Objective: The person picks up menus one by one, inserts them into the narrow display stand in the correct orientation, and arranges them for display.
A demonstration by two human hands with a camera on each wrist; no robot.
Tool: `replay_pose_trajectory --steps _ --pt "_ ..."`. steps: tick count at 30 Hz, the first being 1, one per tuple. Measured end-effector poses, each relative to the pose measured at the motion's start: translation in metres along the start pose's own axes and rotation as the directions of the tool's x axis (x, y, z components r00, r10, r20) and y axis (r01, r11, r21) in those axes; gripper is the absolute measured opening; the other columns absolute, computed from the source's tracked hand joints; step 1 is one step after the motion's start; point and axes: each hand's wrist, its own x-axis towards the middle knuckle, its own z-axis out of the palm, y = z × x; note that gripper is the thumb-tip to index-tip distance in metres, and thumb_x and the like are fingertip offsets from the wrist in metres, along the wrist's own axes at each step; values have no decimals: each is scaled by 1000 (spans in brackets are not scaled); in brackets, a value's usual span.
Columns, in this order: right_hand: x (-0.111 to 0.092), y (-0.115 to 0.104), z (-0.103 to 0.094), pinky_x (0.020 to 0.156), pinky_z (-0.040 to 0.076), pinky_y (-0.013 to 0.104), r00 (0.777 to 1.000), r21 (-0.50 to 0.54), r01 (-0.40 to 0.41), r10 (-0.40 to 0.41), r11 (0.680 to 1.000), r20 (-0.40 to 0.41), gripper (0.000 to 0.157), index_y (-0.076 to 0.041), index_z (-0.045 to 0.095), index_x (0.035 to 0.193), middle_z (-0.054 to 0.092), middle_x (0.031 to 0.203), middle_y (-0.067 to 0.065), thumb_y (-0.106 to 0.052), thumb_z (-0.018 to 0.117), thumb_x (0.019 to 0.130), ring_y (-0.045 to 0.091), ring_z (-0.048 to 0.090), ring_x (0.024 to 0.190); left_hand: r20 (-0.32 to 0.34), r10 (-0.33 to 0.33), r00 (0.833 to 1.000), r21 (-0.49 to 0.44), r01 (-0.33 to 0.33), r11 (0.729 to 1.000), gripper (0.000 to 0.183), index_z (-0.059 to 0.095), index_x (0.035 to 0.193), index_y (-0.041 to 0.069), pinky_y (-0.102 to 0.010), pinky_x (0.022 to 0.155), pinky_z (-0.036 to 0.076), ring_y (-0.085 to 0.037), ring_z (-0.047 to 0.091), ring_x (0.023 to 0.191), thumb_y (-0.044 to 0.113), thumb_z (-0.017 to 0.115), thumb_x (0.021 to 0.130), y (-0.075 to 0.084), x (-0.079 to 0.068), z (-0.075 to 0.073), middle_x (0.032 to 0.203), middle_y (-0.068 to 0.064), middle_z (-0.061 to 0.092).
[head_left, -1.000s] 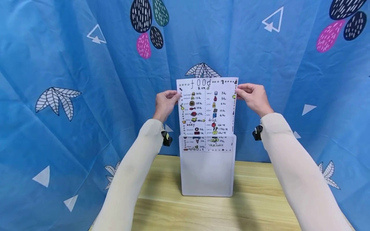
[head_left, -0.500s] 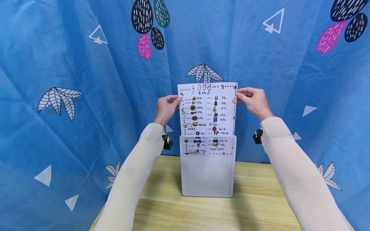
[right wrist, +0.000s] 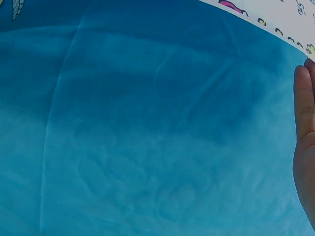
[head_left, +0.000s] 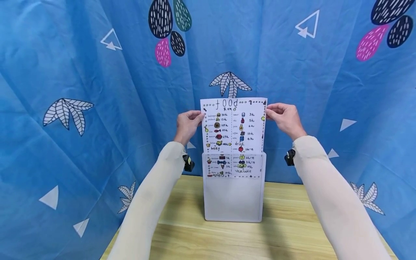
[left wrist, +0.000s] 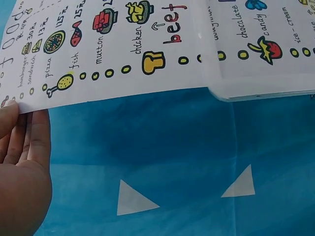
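Observation:
A white paper menu [head_left: 232, 126], headed "food" and covered with small coloured drawings and prices, stands upright between the two hands. My left hand [head_left: 187, 124] pinches its left edge near the top corner; the thumb lies on the front in the left wrist view. On the opposite edge, my right hand [head_left: 286, 117] pinches the sheet at about the same height. The menu's lower part sits inside a clear plastic sleeve [head_left: 232, 200], its printing visible through the front. That sleeve stands upright with its bottom edge at the table, and its lower half shows no paper.
A light wood-grain table [head_left: 182, 234] lies under the sleeve. Behind and at both sides hangs a blue curtain [head_left: 130, 72] with leaf, drop and triangle prints, close behind the hands. Small black cameras [head_left: 188, 163] are strapped to both wrists.
Both hands have moved down with the menu, and its lower edge has slid deeper into the sleeve. The sleeve has stayed in place.

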Motion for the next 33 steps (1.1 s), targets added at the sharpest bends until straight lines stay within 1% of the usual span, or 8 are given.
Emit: replay_pose_trajectory --steps 2,4,10,13,20,22,26,33 --pt "-1 1 0 80 52 17 1000 -4 4 -4 1000 -1 31 3 70 117 74 107 14 -22 67 98 -4 68 78 0 3 1000 3 -3 1000 26 72 117 1 -31 88 58 -24 71 98 16 69 96 -1 -1 0 107 -14 71" --pt "-1 2 0 81 52 19 1000 -13 2 -2 1000 -3 32 2 70 117 74 108 14 -23 67 98 -4 67 78 2 7 1000 5 -7 1000 25 72 116 1 -31 88 58 -24 71 98 16 69 96 -1 -1 0 107 -14 71" --pt "-3 4 1 94 54 37 1000 -20 -5 5 1000 15 31 2 69 118 72 112 18 -22 65 99 -5 67 80 14 3 1000 21 -4 1000 25 73 116 3 -29 88 57 -23 71 99 18 68 97 -5 -4 -1 106 -13 71" --pt "-5 6 1 97 52 42 1000 -15 -3 4 1000 23 31 2 69 118 71 113 19 -22 65 99 -4 67 81 22 1 1000 23 -1 1000 26 72 117 3 -30 89 57 -23 71 99 18 68 97 -7 -5 -1 106 -12 71" --pt "-8 12 1 98 52 43 999 -22 -23 24 999 31 31 2 69 119 71 113 18 -22 65 100 15 72 93 38 1 999 36 -2 999 26 72 117 3 -31 90 57 -23 71 99 18 67 97 -11 -8 0 106 -12 71" --pt "-8 13 2 97 53 42 999 -18 -24 24 1000 31 31 2 69 118 72 111 18 -22 65 99 13 73 91 39 1 999 37 -2 999 26 72 117 3 -31 90 57 -23 71 99 18 67 97 -13 -9 0 106 -12 71" --pt "-9 18 3 95 54 39 999 -22 -26 26 999 29 31 2 69 118 73 110 17 -22 66 99 4 71 84 43 -4 999 37 2 999 26 73 117 3 -31 90 57 -23 71 98 18 68 97 -16 -10 1 105 -12 71" --pt "-14 23 4 96 52 42 999 -31 -28 29 999 42 30 1 69 118 72 111 19 -22 65 100 5 70 85 50 8 999 35 -10 999 25 73 116 3 -33 91 57 -24 71 98 17 69 96 -21 -14 1 104 -12 70"
